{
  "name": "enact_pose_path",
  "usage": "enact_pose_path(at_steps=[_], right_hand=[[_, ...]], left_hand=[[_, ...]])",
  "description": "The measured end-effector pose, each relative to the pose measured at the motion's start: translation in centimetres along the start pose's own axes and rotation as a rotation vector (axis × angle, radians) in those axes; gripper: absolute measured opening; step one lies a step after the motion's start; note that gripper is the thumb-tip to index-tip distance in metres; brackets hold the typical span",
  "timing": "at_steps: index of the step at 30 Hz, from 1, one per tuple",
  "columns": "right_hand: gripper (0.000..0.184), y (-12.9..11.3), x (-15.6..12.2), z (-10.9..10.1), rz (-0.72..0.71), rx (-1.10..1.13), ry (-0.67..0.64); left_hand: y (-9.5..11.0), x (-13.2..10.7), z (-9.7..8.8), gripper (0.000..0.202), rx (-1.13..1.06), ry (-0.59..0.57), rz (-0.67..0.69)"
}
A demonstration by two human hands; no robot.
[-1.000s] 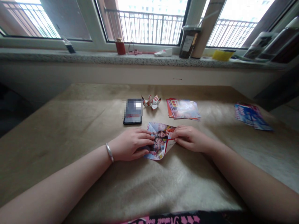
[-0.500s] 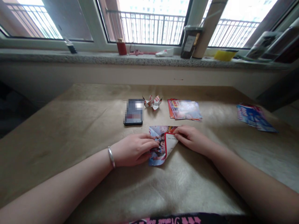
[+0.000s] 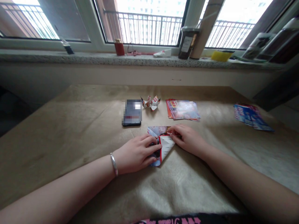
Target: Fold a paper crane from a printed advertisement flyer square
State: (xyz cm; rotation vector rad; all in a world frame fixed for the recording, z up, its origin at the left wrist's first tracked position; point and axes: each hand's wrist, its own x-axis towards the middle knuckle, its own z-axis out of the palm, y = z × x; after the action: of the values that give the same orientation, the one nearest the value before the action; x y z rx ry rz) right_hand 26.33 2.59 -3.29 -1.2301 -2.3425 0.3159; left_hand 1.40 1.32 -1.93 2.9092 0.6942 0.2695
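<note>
A sheet of printed paper (image 3: 166, 145) lies on the table with its right side folded over, the white back showing as a slanted flap. My left hand (image 3: 140, 152), a silver bangle at the wrist, rests on the sheet's left part with fingers stretched and apart; one fingertip touches the flap's red edge. At the upper right of the sheet, my right hand (image 3: 184, 137) pinches the flap's corner between thumb and fingers. Just beyond lie a phone (image 3: 132, 113), a folded paper piece (image 3: 151, 103) with pointed tips, and a stack of printed sheets (image 3: 183, 109).
More blue printed sheets (image 3: 252, 117) lie at the right of the tan-covered table (image 3: 70, 137). Behind it, the stone windowsill (image 3: 93, 58) holds a red spool (image 3: 119, 48), a lidded dark container (image 3: 186, 43), a cardboard tube (image 3: 198, 37) and a yellow item (image 3: 221, 56).
The folded flap has moved left and lies flatter, showing more white. My right hand has shifted left with its corner. My left fingers have spread over the sheet toward the flap's edge.
</note>
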Motion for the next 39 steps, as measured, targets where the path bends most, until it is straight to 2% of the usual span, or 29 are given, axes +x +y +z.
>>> enact_pose_path(at_steps=[3,6,9,15,19,26,34,39], right_hand=[[0.013,0.3,-0.2,-0.7,-0.17,0.064,0.017],[0.011,0.4,-0.4,-1.4,-0.367,0.015,-0.012],[0.014,0.3,-0.5,-1.8,-0.446,-0.037,-0.053],[0.021,0.1,-0.5,-1.5,-0.437,-0.056,-0.094],[0.026,0.1,-0.7,-1.3,-0.438,-0.136,-0.147],[0.044,-0.8,-0.7,-0.8,-0.324,-0.299,-0.217],[0.055,-0.9,-0.3,0.1,-0.264,-0.26,-0.243],[0.057,-0.8,-0.2,0.4,-0.238,-0.236,-0.24]], left_hand=[[0.1,-0.1,0.3,0.041,0.015,0.013,0.009],[0.0,0.0,0.2,0.04,0.014,0.026,0.03],[-0.2,0.1,-0.2,0.037,0.012,0.026,0.042],[-1.2,-0.4,-0.5,0.028,0.102,0.137,-0.003],[-1.8,-0.7,-0.4,0.029,0.121,0.145,0.057],[-2.0,-0.7,-0.3,0.028,0.111,0.145,0.05],[-1.5,-0.4,-0.3,0.031,0.083,0.131,-0.054],[-1.5,-0.3,-0.1,0.03,0.128,0.102,0.012]])
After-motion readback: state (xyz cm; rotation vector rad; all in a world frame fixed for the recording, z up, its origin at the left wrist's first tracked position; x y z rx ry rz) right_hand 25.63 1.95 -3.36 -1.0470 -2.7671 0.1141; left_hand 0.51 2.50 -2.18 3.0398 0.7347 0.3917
